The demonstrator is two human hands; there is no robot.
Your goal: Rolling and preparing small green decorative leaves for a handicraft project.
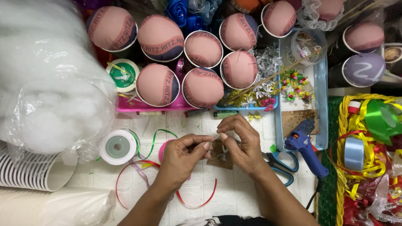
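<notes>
Left hand [183, 154] and right hand [241, 144] meet at centre above the white tiled table [234, 196], fingertips pressed together, pinching a small clear decoration piece [215, 137]. Pink fabric-domed cups [161, 38] with dark lettered bands cluster above. A round green-and-white label [122, 75] sits left; a white ribbon spool [118, 147] and blue glue gun [305, 145] flank the hands.

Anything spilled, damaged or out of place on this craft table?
Nothing looks spilled or broken. Loose ribbon curls across the table beneath the left hand and right hand, whose fingertips meet over something too small to identify. The blue glue gun lies half out of its tray, beside the scissors.
</notes>
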